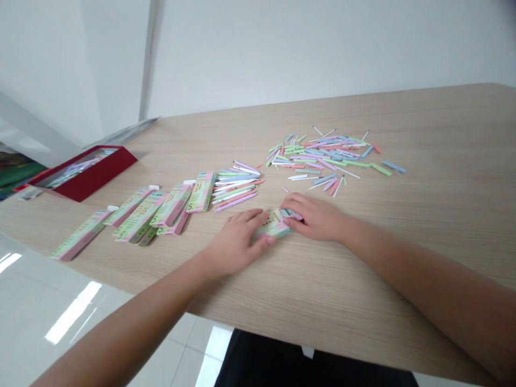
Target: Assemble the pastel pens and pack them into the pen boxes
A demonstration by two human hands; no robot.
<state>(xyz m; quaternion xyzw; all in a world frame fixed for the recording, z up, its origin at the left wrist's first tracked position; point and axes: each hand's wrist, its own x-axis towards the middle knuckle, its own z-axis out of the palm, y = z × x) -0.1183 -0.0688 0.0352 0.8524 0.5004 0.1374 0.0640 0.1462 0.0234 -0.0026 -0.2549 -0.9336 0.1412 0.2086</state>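
Observation:
A small green and pink pen box lies on the table between my two hands. My left hand grips its left end, thumb along the near side and fingers over the far side. At the box's right end my right hand is closed, its fingers and thumb around that end. Part of the box is hidden under both hands. Just beyond my left hand lies a row of assembled pens in white, purple, green, blue and red. A tiny purple piece lies beyond my right hand.
Several similar pen boxes lie to the left, some overlapping. Farther left stands a red open box with pens inside. A loose heap of pen parts and caps spreads across the back. The wooden table's front edge is near my body.

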